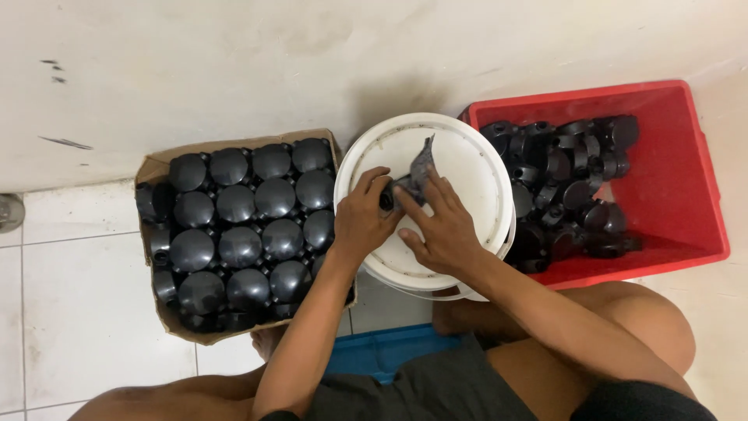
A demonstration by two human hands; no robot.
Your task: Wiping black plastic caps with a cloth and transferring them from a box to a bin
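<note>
White floor tiles (93, 312) and a stained wall are surrounding the seated person. At the right a red crate (678, 195) is holding loose black round parts, at the left a cardboard box (156, 168) is holding them in tidy rows. Between both, a white bucket lid (467, 164) is serving as table. The left hand (360, 220) is gripping one small black part (387, 196), fingers closed around it. The right hand (446, 230) is pressing a dark rag (421, 165) on its far side, fingers nearly flat.

One camera sits on the person's head and looks straight down, close, at the floor (86, 296) below.
</note>
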